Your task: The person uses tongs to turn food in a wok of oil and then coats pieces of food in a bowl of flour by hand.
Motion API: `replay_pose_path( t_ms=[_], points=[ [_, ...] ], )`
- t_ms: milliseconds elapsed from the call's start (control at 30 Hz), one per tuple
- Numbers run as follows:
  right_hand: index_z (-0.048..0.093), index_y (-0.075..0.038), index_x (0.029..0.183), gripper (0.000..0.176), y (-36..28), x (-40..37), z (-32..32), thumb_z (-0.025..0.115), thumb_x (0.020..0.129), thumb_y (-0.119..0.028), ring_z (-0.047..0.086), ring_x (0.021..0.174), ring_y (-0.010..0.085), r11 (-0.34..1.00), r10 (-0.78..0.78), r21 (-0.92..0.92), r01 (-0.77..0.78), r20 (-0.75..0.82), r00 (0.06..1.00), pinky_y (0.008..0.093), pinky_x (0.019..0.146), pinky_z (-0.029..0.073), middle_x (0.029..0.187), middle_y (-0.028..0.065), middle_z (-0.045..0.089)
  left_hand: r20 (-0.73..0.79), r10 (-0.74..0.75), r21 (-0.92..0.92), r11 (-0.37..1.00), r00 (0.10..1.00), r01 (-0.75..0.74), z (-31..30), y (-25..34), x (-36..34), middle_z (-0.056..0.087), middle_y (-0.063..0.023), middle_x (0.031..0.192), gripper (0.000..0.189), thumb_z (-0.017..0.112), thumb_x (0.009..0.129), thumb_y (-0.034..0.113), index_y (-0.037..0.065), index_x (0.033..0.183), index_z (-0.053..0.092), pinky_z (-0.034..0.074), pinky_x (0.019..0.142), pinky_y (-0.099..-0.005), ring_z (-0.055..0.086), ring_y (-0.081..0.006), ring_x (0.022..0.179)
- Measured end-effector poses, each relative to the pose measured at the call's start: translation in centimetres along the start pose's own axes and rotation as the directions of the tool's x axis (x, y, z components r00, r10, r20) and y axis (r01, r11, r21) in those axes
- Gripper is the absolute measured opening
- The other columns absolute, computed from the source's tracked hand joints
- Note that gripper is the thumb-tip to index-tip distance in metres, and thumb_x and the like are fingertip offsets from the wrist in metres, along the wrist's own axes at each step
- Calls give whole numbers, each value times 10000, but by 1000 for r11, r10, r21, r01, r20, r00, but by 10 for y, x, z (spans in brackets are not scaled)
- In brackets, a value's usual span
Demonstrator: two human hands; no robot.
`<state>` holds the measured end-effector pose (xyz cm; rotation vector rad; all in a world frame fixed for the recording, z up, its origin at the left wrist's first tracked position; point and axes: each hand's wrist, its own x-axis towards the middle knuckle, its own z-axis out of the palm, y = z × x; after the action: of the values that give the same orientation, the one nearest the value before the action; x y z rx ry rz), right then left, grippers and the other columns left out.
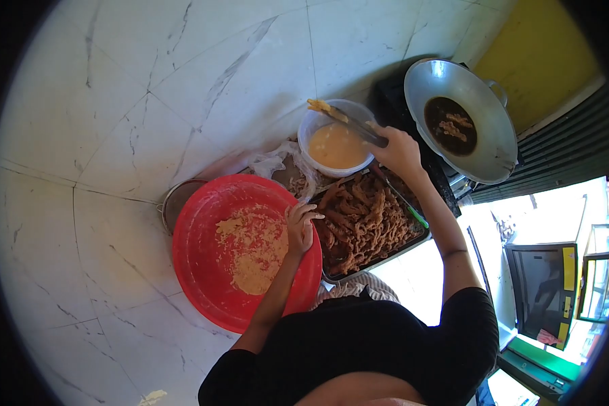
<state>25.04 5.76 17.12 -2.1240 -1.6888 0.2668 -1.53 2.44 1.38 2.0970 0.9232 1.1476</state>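
My right hand [397, 150] grips dark tongs [358, 127] above a white bowl [306, 128] of yellowish liquid [336, 146]. A battered piece [323, 108] is held at the far end of the tongs, over the bowl's rim. My left hand [300, 227] rests on the rim of a red basin [199, 271], its fingers spread a little. Yellowish flour [257, 250] lies in the basin. Beside it, a tray [379, 260] holds a heap of browned strips [365, 216].
A large metal wok [497, 139] with dark oil and a few frying pieces [457, 127] sits on a stove at the upper right. A clear plastic bag [271, 161] lies behind the tray. A round sieve [176, 203] is partly behind the basin.
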Motion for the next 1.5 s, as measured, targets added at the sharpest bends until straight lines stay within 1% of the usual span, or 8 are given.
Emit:
replay_pose_path(
  t_ms=[200, 267, 767, 933, 1033, 1300, 1433, 1500],
  points=[
    [640, -144, 979, 400, 9, -11, 26, 642, 658, -382, 602, 756, 311, 997, -70, 18, 69, 95, 993, 397, 688, 478, 800, 146, 627, -37, 18, -12, 1000, 999, -18, 3, -2, -1, 556, -52, 1036, 308, 342, 849, 198, 118, 820, 638, 212, 953, -442, 433, -276, 1079],
    [635, -148, 987, 408, 14, -4, 28, 646, 652, -381, 603, 762, 314, 996, 60, 58, -63, 49, 997, 399, 699, 480, 805, 145, 628, -36, 19, -18, 1000, 999, -20, 3, -2, -1, 556, -52, 1036, 307, 340, 851, 193, 119, 820, 636, 215, 951, -440, 433, -277, 1078],
    [631, -121, 1025, 464, 20, -6, 35, 664, 651, -394, 610, 845, 289, 975, 152, 140, -174, 154, 976, 376, 755, 467, 878, 147, 636, -27, 15, -9, 1000, 1000, -15, -1, 3, 0, 551, -55, 1041, 285, 350, 853, 153, 117, 817, 630, 218, 949, -444, 439, -276, 1077],
    [630, -106, 1018, 489, 26, -9, 31, 677, 640, -412, 610, 846, 296, 888, 207, 406, -214, 62, 976, 364, 746, 469, 887, 163, 634, -22, 9, -6, 1000, 1000, -9, 0, 1, 0, 548, -56, 1046, 290, 345, 858, 153, 115, 819, 630, 215, 952, -448, 435, -280, 1085],
    [633, -95, 1008, 491, 26, -21, 39, 677, 642, -420, 610, 842, 303, 958, 125, 248, -148, 106, 986, 363, 745, 470, 900, 172, 630, -24, -1, -26, 1000, 1000, 0, 1, 1, -1, 548, -55, 1044, 295, 342, 862, 157, 114, 819, 630, 217, 950, -448, 434, -282, 1088],
    [628, -49, 996, 523, 34, -23, 47, 681, 635, -424, 602, 869, 307, 951, 85, 299, -84, 9, 996, 373, 764, 464, 911, 179, 626, -68, 40, -47, 998, 997, -44, 4, -1, 0, 554, -70, 1025, 311, 345, 859, 183, 96, 802, 638, 223, 949, -432, 433, -279, 1088],
    [632, -71, 999, 501, 29, -19, 38, 677, 639, -416, 603, 864, 309, 916, 183, 328, -231, 170, 968, 374, 766, 463, 907, 177, 628, -84, 39, -68, 997, 996, -45, 5, -1, 0, 557, -71, 1025, 322, 341, 860, 201, 94, 803, 640, 225, 949, -433, 434, -282, 1089],
    [635, -74, 994, 492, 47, -17, 61, 677, 639, -412, 604, 859, 309, 937, 98, 328, -120, 83, 992, 372, 758, 465, 903, 178, 628, -84, 44, -54, 997, 996, -48, 5, -2, 0, 556, -70, 1030, 331, 337, 864, 213, 95, 800, 639, 226, 949, -434, 432, -284, 1095]
  ],
)
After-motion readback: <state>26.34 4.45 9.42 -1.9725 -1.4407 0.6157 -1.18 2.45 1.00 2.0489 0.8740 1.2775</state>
